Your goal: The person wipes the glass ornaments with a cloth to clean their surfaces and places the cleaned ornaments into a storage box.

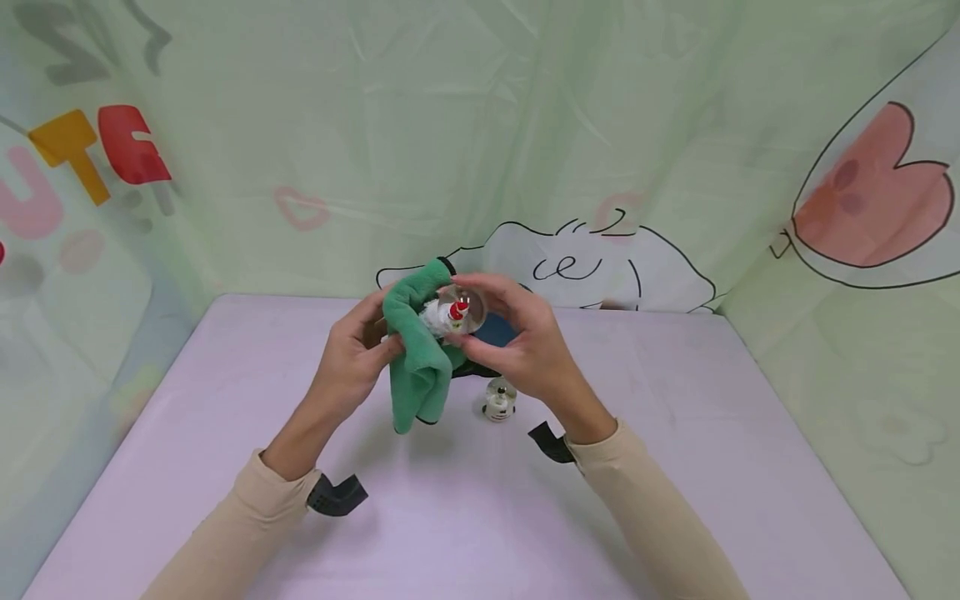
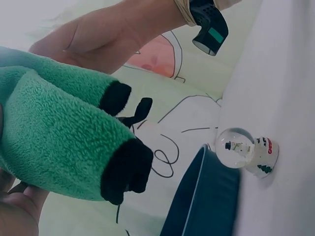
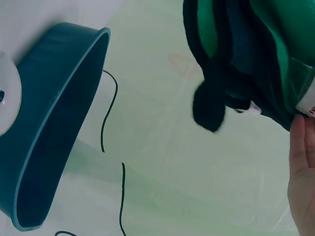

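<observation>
Above the table, my left hand [image 1: 352, 354] grips a green plush cloth [image 1: 420, 375] with black edging, which drapes down between the hands. Against the cloth sits a snow globe [image 1: 456, 312] with a white and red figure inside. My right hand [image 1: 528, 333] holds this globe, thumb below and fingers above. In the right wrist view, part of its white base with red lettering [image 3: 307, 102] shows by my fingertips. The left wrist view has the cloth hiding most of the left hand. A second snow globe [image 2: 264, 152] stands upright on the table below the hands.
Behind the hands stands a dark blue basin [image 2: 211, 196], partly hidden by them in the head view. The pale lilac table [image 1: 225, 433] meets printed curtains [image 1: 360, 150] at the back and sides. Black wrist mounts [image 1: 337, 495] stick out from both sleeves.
</observation>
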`<act>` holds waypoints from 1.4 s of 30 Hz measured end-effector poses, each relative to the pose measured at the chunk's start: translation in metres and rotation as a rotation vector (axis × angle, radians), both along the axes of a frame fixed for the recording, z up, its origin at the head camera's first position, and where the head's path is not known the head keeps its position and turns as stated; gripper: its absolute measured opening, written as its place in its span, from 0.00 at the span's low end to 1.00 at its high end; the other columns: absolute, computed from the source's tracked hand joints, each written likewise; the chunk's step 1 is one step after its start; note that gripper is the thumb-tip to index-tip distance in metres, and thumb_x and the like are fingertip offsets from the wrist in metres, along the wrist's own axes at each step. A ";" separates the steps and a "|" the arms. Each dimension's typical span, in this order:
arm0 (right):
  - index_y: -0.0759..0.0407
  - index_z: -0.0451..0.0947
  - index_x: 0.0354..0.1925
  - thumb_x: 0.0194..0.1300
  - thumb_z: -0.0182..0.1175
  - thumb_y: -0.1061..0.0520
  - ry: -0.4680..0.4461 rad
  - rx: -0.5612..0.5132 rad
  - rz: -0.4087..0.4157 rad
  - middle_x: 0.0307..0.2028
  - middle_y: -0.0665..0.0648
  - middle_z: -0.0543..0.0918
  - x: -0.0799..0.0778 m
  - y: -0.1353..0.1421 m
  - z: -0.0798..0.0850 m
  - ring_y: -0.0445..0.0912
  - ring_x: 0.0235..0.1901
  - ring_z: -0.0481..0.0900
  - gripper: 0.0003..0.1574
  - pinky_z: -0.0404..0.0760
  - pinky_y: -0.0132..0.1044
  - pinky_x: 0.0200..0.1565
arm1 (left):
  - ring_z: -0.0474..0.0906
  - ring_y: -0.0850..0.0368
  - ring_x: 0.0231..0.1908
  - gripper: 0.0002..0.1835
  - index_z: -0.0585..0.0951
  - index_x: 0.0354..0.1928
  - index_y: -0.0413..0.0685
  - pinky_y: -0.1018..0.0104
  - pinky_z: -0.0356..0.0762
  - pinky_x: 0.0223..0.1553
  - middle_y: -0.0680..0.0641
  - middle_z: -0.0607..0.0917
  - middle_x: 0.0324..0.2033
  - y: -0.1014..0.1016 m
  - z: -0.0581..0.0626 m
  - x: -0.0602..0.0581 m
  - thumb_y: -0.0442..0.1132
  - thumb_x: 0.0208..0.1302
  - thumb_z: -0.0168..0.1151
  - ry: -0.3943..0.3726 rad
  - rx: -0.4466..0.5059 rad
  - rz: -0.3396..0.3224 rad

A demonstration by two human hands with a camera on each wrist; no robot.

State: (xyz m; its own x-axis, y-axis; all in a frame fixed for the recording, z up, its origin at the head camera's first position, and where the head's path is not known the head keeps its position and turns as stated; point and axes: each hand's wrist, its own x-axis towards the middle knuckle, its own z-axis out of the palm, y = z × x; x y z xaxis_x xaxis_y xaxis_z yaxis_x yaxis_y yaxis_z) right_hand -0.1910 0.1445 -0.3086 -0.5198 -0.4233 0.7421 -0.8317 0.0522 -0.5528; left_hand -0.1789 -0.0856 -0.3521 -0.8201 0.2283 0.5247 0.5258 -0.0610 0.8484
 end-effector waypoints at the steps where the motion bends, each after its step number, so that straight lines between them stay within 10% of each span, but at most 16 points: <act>1: 0.70 0.72 0.61 0.53 0.71 0.77 -0.019 -0.018 0.017 0.52 0.64 0.84 0.000 0.000 0.000 0.49 0.51 0.84 0.37 0.84 0.39 0.52 | 0.79 0.50 0.58 0.42 0.69 0.72 0.40 0.67 0.82 0.52 0.53 0.79 0.60 0.000 0.000 0.000 0.56 0.60 0.64 -0.004 0.008 0.000; 6: 0.71 0.70 0.58 0.52 0.69 0.80 -0.014 -0.070 0.072 0.53 0.66 0.81 -0.002 -0.003 -0.002 0.53 0.52 0.84 0.36 0.85 0.40 0.49 | 0.78 0.49 0.57 0.41 0.70 0.71 0.39 0.67 0.82 0.52 0.49 0.80 0.58 0.001 0.001 0.000 0.57 0.61 0.65 -0.012 0.045 0.000; 14: 0.66 0.78 0.57 0.54 0.74 0.69 0.262 0.061 -0.126 0.55 0.61 0.84 -0.006 -0.003 -0.004 0.52 0.56 0.81 0.31 0.81 0.38 0.57 | 0.80 0.52 0.56 0.30 0.72 0.71 0.44 0.68 0.81 0.54 0.42 0.81 0.60 0.001 0.002 0.000 0.39 0.69 0.66 -0.022 0.029 0.053; 24: 0.67 0.81 0.55 0.52 0.75 0.70 0.217 -0.050 -0.131 0.52 0.61 0.87 -0.004 -0.006 -0.005 0.51 0.52 0.86 0.30 0.86 0.38 0.48 | 0.81 0.57 0.52 0.40 0.73 0.68 0.35 0.70 0.82 0.50 0.35 0.81 0.58 0.001 0.001 0.004 0.58 0.63 0.61 0.004 -0.024 0.045; 32: 0.67 0.82 0.53 0.52 0.75 0.69 0.273 -0.021 -0.218 0.48 0.62 0.86 -0.004 -0.007 -0.005 0.52 0.49 0.84 0.28 0.83 0.34 0.51 | 0.81 0.53 0.51 0.24 0.76 0.66 0.37 0.65 0.85 0.48 0.38 0.82 0.54 0.007 0.005 0.007 0.29 0.69 0.64 0.017 -0.009 0.036; 42: 0.68 0.80 0.56 0.51 0.76 0.72 0.154 -0.075 -0.211 0.49 0.61 0.84 -0.007 0.002 -0.003 0.47 0.42 0.85 0.32 0.86 0.36 0.47 | 0.84 0.56 0.49 0.24 0.77 0.64 0.33 0.64 0.86 0.45 0.36 0.84 0.53 0.006 0.009 0.010 0.23 0.66 0.63 0.045 0.006 0.054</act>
State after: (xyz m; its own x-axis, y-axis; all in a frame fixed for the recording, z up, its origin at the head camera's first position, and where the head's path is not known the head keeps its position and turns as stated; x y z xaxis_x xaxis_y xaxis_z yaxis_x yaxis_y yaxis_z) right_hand -0.1983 0.1461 -0.3121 -0.4690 -0.2585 0.8445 -0.8815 0.1969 -0.4292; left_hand -0.1694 -0.0795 -0.3435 -0.8067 0.1811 0.5626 0.5661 -0.0367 0.8235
